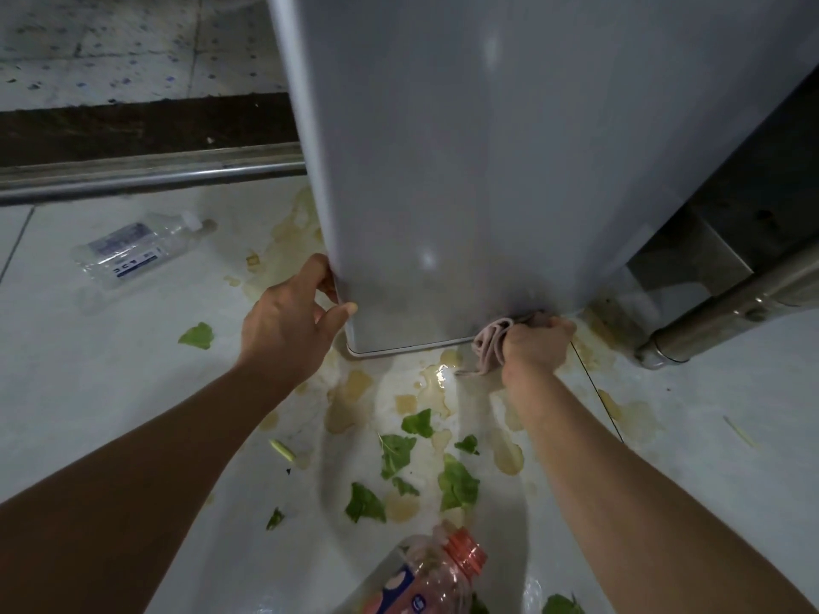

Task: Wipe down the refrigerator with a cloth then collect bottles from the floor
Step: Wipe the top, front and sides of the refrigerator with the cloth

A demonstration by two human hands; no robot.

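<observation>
The wiping step is judged in hand: a bunched cloth (494,343) is gripped in the right hand (538,343) and pressed to the refrigerator (465,170) at its lower right corner, centre of frame. Its lower left edge is clasped by the left hand (288,321). Next, bottles await collection: one clear bottle (133,250) at left, one orange-capped bottle (425,573) at bottom centre. Free floor (111,370) is narrowed by spills, leaf scraps (456,480) and a metal rail (718,312).
</observation>
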